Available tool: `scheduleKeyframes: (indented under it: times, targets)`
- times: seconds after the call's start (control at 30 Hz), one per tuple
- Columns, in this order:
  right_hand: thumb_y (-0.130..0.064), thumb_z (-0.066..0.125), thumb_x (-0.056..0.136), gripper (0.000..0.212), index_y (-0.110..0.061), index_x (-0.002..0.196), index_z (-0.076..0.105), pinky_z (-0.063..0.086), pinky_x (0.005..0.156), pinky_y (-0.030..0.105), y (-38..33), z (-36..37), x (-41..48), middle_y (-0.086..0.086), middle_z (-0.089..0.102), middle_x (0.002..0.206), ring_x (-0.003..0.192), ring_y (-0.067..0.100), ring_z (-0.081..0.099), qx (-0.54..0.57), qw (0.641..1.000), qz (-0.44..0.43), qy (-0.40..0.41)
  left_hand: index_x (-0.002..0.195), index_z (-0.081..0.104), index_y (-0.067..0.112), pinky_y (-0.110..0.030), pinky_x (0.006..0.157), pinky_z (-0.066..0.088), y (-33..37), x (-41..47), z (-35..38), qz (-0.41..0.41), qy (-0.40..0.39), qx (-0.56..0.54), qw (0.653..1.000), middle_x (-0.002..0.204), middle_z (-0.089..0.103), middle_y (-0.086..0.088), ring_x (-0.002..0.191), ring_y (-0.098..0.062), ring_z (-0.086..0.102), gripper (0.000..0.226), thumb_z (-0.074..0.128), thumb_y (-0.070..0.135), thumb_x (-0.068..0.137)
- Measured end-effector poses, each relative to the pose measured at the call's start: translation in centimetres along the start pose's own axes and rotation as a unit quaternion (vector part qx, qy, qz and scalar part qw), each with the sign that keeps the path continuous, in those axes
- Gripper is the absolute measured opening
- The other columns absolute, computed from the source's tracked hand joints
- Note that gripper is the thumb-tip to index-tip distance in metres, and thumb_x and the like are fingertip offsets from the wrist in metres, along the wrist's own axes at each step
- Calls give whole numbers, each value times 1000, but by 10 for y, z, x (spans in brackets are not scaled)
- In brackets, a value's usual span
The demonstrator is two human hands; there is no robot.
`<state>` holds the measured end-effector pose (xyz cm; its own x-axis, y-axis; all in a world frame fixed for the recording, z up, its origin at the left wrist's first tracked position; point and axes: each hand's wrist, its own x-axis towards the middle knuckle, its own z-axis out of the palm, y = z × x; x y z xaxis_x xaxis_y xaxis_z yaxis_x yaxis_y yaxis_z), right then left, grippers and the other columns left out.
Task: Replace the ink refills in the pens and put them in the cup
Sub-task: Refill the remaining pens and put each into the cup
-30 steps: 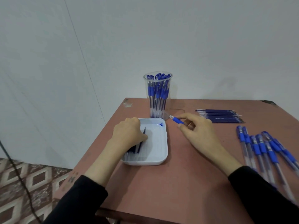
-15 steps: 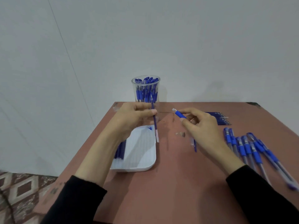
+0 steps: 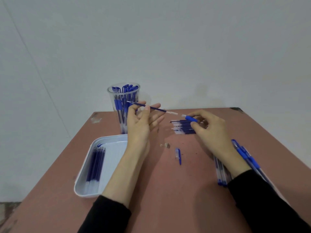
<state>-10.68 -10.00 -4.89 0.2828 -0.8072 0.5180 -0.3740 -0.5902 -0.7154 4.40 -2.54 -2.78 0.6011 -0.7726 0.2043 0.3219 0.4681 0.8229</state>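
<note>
Nearest you, at the lower left of the frame, the tray [image 3: 80,187] holds a row of loose refills [image 3: 95,165]. At the lower right, a spread of pens [image 3: 245,155] lies on the table [image 3: 168,190], partly under your right wrist. A cap [image 3: 178,154] lies alone at centre, with some small bits [image 3: 165,145] just beyond it, too small to identify.

Above these, your left hand [image 3: 141,130] pinches a single refill [image 3: 156,108] between thumb and fingertips, its other fingers spread. Your right hand [image 3: 210,133] has its fingers curled round the pen barrel [image 3: 191,118]. The refill's clear end points at the barrel's mouth, close but not touching.

You hold the refill far from that end, so it may wobble, miss the opening or bend if you push. A nudge could also roll the cap away.

Further back lie the spare refills [image 3: 184,127], and the cup [image 3: 123,105], already crowded with pens, stands at the far left.
</note>
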Motion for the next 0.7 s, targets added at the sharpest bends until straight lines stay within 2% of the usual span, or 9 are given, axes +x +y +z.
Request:
scheduleKeyframes:
  times: [0.13,0.37,0.63,0.7]
  targets:
    - [-3,61,80,33,-35,86,65,38,68,9,-2,-1,-1,-20,65,86,78,-1,57,17,1000,-12,-7,97,44,16,-27,69,59,-1,0,-3,8,4,-17,1000,94,69,-10,73,-18,72,9,41,7,100]
    - [-2,62,80,33,-35,87,65,38,68,4,-7,-1,-2,-21,62,87,78,-1,56,-1,999,-33,-16,96,44,15,-28,71,59,-4,-1,-2,6,-3,-4,1000,93,70,-10,75,-21,72,9,42,7,100]
    - [-1,62,80,31,-29,92,70,40,71,6,-8,-2,-4,-18,63,89,78,0,57,-5,999,-39,-12,96,43,14,-24,67,57,-5,-1,-3,12,-3,8,1000,91,69,-10,73,-19,72,9,41,6,100]
    - [-2,63,80,30,-28,94,71,43,75,13,-8,-2,-4,-17,64,91,80,1,57,-8,999,-38,-12,96,43,14,-24,67,57,-4,-2,-4,13,-3,9,1000,91,69,-10,73,-20,72,9,41,6,100]
